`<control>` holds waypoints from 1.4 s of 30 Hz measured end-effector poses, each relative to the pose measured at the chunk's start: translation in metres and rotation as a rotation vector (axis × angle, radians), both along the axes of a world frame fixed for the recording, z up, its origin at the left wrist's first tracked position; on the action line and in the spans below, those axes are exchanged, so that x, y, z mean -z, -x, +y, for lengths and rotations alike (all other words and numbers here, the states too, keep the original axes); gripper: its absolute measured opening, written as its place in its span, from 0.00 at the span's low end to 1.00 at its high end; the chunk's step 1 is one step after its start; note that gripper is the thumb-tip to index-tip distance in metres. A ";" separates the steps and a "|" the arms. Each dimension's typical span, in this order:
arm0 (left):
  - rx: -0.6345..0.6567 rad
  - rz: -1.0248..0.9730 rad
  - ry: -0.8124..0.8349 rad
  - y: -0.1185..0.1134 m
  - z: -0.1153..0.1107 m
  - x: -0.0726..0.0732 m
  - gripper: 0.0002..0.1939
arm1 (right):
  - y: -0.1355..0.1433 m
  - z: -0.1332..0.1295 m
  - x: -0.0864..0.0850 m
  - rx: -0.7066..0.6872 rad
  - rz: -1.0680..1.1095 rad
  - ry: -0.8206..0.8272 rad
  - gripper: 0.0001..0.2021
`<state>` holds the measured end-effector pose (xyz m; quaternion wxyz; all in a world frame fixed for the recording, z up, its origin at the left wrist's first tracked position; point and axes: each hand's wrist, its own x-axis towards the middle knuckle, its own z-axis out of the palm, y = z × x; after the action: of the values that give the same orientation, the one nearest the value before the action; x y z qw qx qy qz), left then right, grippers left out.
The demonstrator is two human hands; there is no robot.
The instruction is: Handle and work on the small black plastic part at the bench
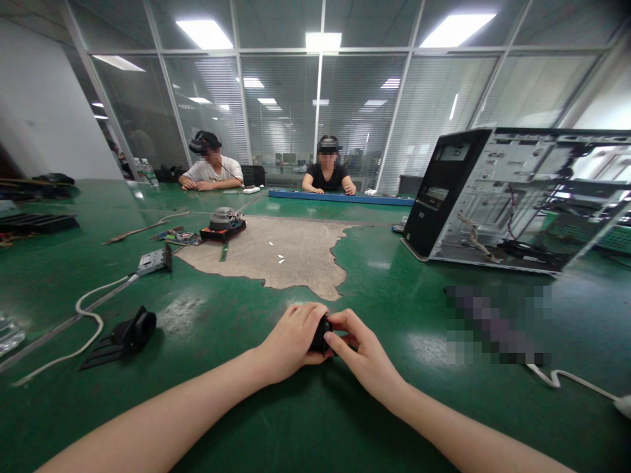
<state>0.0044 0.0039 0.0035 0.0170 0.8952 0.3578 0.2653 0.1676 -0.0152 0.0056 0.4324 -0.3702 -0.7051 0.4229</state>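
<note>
My left hand point(294, 336) is closed around a small black part point(323, 335), just above the green table's near middle. On its right side my right hand point(359, 347) pinches the same part between thumb and fingers. Much of the part is hidden by my fingers, so its kind is unclear. Off to the left lies a black plastic piece point(129, 334) with a round end and thin prongs.
An opened computer case point(458, 203) stands at the right, near a blurred long object point(493, 322). A metal bracket point(154, 260), circuit boards point(180, 235) and a heatsink cooler point(224, 223) lie left of centre. Two people point(217, 169) sit across the table.
</note>
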 end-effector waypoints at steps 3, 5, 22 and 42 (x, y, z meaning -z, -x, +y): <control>-0.005 -0.002 0.008 -0.001 0.000 0.000 0.30 | 0.001 0.000 0.000 -0.006 0.013 0.028 0.07; -0.007 -0.004 0.015 -0.001 -0.001 -0.001 0.30 | 0.001 0.000 0.000 0.003 0.017 0.050 0.09; -0.003 0.002 0.002 0.000 -0.001 -0.001 0.30 | 0.000 -0.001 0.000 0.032 -0.051 -0.016 0.08; -0.022 0.012 0.006 0.000 -0.001 -0.002 0.30 | -0.001 0.000 0.001 0.035 0.014 0.025 0.11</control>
<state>0.0045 0.0025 0.0060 0.0149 0.8927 0.3685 0.2591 0.1683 -0.0151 0.0050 0.4399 -0.3851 -0.6901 0.4266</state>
